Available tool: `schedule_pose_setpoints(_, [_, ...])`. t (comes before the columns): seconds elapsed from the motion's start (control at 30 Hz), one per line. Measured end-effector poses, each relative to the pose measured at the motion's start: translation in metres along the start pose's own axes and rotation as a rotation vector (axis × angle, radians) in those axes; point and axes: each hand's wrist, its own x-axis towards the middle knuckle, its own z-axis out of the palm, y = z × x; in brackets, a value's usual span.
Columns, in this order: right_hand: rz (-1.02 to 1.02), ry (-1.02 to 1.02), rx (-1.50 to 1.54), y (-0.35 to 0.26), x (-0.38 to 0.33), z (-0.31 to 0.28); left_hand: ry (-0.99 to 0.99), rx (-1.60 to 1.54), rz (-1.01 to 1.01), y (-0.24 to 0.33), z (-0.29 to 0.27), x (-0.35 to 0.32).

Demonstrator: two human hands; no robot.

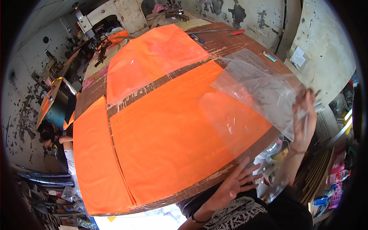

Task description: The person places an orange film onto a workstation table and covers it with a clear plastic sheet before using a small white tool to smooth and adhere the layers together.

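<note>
Two bare hands work at the right end of the large orange sheet (168, 142), the landmark here. Over that end lies the clear plastic film (264, 82), partly on the orange and partly beyond its right edge, on the brown table (264, 143); whether it is one layer or several, I cannot tell. The right hand (305, 102), out past the right edge of the large orange sheet, is slightly blurred, its fingers apparently bunched on the film's outer margin — a slim object juts out beside them, too unclear to name. The left hand (237, 183) is off the sheet's near edge, fingers spread, holding nothing; contact with the table cannot be made out.

The film looks thin, light and limp, so it should crease, cling and slide easily, and perhaps tear under a hard tug. A flat pinch near a corner seems the best hold — the right hand at the outer margin, the left at the part over the sheet's near right corner.
</note>
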Motion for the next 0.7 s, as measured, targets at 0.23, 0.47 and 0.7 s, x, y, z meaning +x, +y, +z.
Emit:
schedule_pose_setpoints(0.23, [0.279, -0.318, -0.788, -0.017, -0.039, -0.071, 0.306, 0.254, -0.165, 0.003, -0.001, -0.025])
schedule_pose_setpoints(0.47, [-0.202, -0.667, -1.63, -0.013, -0.035, -0.103, 0.775, 0.439, 0.327, 0.008, 0.018, -0.056])
schedule_pose_setpoints(0.7, [-0.289, -0.191, -1.77, -0.007, -0.022, -0.115, 0.771, 0.429, 0.319, 0.003, 0.017, -0.063])
